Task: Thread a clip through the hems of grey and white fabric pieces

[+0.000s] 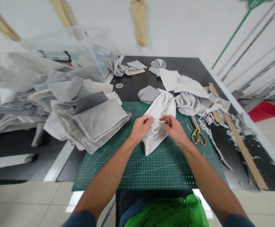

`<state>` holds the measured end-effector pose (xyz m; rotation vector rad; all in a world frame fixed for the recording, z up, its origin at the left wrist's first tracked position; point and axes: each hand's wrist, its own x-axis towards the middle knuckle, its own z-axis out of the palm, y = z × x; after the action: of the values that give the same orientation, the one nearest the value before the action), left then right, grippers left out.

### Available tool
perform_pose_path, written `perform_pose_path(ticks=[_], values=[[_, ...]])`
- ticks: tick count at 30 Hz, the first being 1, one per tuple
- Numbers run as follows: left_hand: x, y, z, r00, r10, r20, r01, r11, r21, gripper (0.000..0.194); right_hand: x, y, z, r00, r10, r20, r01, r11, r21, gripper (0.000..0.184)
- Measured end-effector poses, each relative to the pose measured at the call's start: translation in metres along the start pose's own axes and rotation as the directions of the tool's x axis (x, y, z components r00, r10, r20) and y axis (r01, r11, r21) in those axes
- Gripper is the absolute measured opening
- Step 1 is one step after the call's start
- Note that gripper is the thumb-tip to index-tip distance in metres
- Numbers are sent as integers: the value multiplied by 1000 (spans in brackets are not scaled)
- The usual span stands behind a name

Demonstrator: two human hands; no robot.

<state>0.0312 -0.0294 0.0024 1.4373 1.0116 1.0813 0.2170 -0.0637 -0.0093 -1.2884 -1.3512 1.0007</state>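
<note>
A crumpled white cloth [160,108] lies over the green cutting mat [149,171], its narrow corner pointing toward me. My left hand [141,127] pinches the cloth's left side between thumb and fingers. At the right side of the cloth, my right hand [175,129] has its fingers bent and a gap between thumb and forefinger, with nothing visible in it. Gold-handled scissors [198,134] rest to the right of that hand, blades partly hidden under fabric. Behind the white cloth sits a grey folded cloth [148,94].
Stacked grey fabric pieces [99,118] overlap the mat's left side. Behind them stands a clear plastic bin [102,53]. Loose cloths [189,86], scraps and a wooden ruler [243,151] lie to the right. A tape roll [119,85] is near the back. Beyond the table edge is a red bucket [265,110].
</note>
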Motion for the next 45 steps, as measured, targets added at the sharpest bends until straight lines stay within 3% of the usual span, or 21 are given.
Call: perform_pose_path(ticks=[7, 13, 22, 30, 45], values=[[1, -5, -2, 1000, 8, 2, -8, 996, -91, 26, -2, 5, 0, 990, -117, 78, 131, 967, -219, 57], [1, -5, -2, 1000, -17, 5, 17, 992, -126, 26, -5, -7, -1, 964, -259, 65, 264, 887, -378, 54], [-3, 5, 1, 998, 43, -46, -42, 999, 26, 25, -7, -8, 0, 935, -342, 90, 349, 849, -397, 49], [-6, 5, 3, 995, 100, 23, -100, 995, 21, 24, -11, -17, 1, 918, -377, 119, 393, 833, -390, 38], [-8, 6, 6, 992, 122, 43, -123, 992, 33, 22, -10, -14, 3, 878, -465, 115, 471, 794, -384, 30]])
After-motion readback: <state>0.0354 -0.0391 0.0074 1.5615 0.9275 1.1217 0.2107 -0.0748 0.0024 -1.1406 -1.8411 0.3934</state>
